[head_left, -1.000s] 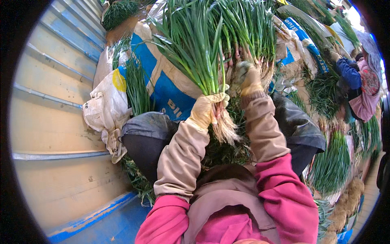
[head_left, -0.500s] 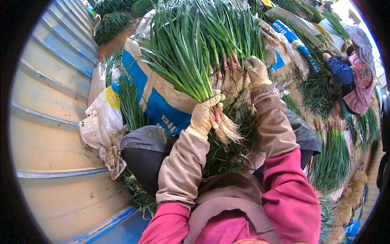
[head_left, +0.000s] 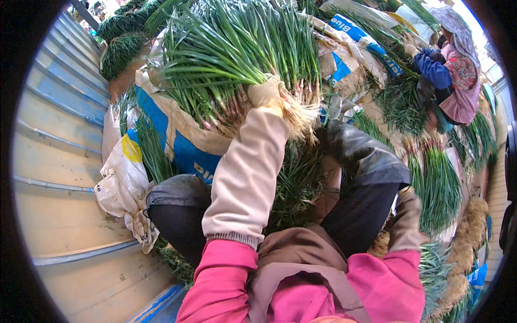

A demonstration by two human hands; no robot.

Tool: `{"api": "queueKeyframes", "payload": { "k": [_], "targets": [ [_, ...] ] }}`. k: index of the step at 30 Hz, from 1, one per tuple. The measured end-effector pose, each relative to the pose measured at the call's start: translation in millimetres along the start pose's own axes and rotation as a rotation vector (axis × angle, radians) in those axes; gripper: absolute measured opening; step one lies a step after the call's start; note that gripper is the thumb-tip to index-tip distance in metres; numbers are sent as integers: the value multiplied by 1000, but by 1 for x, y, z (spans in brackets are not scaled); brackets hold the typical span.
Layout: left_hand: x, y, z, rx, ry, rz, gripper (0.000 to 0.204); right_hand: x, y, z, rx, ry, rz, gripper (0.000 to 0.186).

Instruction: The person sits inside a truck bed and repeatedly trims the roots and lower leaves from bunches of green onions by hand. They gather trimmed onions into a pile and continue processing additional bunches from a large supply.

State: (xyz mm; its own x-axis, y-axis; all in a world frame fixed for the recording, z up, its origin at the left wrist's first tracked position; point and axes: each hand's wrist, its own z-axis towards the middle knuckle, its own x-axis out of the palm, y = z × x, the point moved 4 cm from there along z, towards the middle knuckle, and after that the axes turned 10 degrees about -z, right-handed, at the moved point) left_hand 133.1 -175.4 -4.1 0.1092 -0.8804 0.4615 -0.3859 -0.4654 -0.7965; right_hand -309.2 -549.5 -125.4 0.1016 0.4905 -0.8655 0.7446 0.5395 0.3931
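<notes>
Left hand (head_left: 267, 92): gloved, closed round a bunch of green onions (head_left: 237, 76), leaves leftward, pale roots to the right. The bunch lies over more onions (head_left: 302, 56) on a blue-and-beige sack (head_left: 186, 145). Right hand: hidden beyond the right knee (head_left: 385, 164); grip cannot be told. Right sleeve (head_left: 405, 223): brown, blurred.

Before you, a blue-and-tan, printed woven sack (head_left: 184, 148) bears a broad row of long, green-leaved onions (head_left: 302, 56) with reddish stems and pale, stringy roots.
</notes>
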Motion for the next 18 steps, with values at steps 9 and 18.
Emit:
{"api": "queueKeyframes", "payload": {
  "k": [9, 18],
  "targets": [
    [20, -14, -11, 129, -388, 495, 11, -27, 17, -58, 232, 36, -313, 21],
    [-32, -29, -14, 10, -156, 307, 13, -104, 335, -37, -840, -108, 96, 23]
  ]
}}
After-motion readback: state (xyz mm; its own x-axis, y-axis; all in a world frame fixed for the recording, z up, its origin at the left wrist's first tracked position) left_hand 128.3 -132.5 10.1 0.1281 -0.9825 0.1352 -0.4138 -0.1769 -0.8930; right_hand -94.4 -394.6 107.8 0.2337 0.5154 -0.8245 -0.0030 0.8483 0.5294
